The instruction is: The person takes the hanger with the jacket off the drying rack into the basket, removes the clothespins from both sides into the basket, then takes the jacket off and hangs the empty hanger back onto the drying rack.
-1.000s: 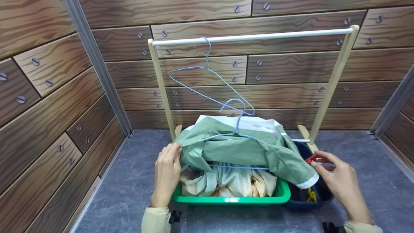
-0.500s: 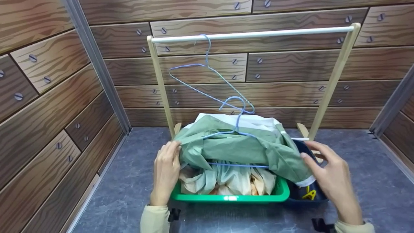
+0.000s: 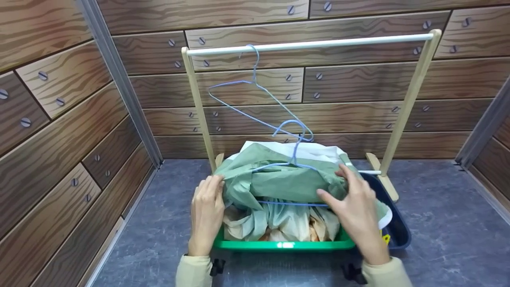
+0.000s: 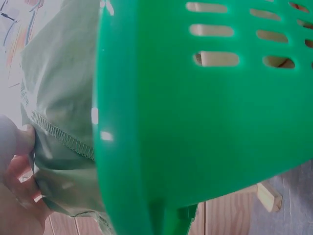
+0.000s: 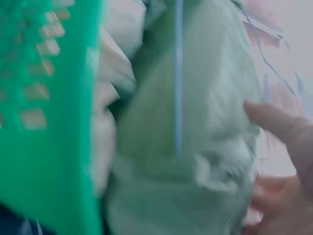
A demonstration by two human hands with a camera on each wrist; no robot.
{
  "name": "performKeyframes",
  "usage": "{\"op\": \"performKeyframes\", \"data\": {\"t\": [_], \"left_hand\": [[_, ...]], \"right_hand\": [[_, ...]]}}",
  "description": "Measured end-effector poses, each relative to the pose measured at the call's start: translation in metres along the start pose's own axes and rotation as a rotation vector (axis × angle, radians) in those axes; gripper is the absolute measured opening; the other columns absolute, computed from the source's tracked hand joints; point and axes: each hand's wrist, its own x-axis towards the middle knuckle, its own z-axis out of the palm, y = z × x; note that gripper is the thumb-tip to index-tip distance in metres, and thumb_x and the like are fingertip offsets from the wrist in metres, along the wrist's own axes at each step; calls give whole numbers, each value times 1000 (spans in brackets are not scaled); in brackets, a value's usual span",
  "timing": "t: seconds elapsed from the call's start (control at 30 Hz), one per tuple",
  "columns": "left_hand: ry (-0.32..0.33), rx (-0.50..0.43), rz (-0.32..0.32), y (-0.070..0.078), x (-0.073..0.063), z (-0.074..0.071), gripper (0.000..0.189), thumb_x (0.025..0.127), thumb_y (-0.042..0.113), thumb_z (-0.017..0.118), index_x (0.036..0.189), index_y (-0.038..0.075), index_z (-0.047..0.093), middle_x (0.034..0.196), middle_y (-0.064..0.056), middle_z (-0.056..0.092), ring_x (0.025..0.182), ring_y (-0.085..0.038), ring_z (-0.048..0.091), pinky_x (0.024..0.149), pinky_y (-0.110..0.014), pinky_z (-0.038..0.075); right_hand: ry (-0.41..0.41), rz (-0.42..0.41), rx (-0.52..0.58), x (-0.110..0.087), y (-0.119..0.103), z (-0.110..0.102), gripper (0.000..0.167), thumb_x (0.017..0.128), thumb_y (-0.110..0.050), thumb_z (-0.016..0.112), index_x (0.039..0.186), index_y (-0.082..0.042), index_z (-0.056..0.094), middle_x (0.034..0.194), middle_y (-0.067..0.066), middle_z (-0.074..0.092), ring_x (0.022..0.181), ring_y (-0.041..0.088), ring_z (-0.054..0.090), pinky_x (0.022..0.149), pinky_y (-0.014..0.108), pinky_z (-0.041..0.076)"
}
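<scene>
A green and white garment [image 3: 287,185] lies over the clothes in a green basket [image 3: 318,246], with a blue wire hanger [image 3: 295,151] inside it, hook upward. My left hand [image 3: 206,213] pinches the garment's left shoulder; in the left wrist view the thumb and fingers [image 4: 22,188] meet at its seamed edge. Over the right shoulder of the garment is my right hand [image 3: 356,209], its thumb and fingers spread apart about the cloth. The right wrist view is blurred, but a gap shows between thumb [image 5: 274,120] and fingers, and the hanger's lower bar [image 5: 178,83] appears.
A rack with a white rail [image 3: 338,43] and wooden legs stands behind the basket. Another blue hanger [image 3: 255,73] hangs from it. Right of the basket, a dark blue bin [image 3: 401,231] holds a yellow clip [image 3: 385,239]; a sleeve end [image 3: 384,217] overhangs it.
My right hand has moved left from the bin to the garment's right shoulder; the red clip it held earlier is out of sight. The left hand has stayed in place.
</scene>
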Motion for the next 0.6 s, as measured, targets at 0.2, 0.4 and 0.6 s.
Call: {"op": "performKeyframes", "data": {"t": [0.2,0.4,0.6], "left_hand": [[28,-4,11,1,-1,4,10,98,9,58,102,8,67,89,-4,61,84,-25,58,74,-40,45],[35,-7,-24,1,-1,5,10,99,10,57,101,9,67,83,-3,57,79,-25,55,72,-39,44],[60,12,-28,1,1,4,10,99,10,57,101,9,67,82,-2,56,79,-24,55,71,-38,44]], "right_hand": [[143,27,-127,-4,8,11,54,78,-15,83,127,-7,63,123,16,63,114,40,48,92,56,32],[267,3,-60,-3,15,2,33,82,-2,73,114,-10,71,113,13,69,102,37,60,78,52,43],[298,0,-46,-5,20,1,21,89,-4,69,109,-10,73,123,9,67,93,36,68,59,41,45]]}}
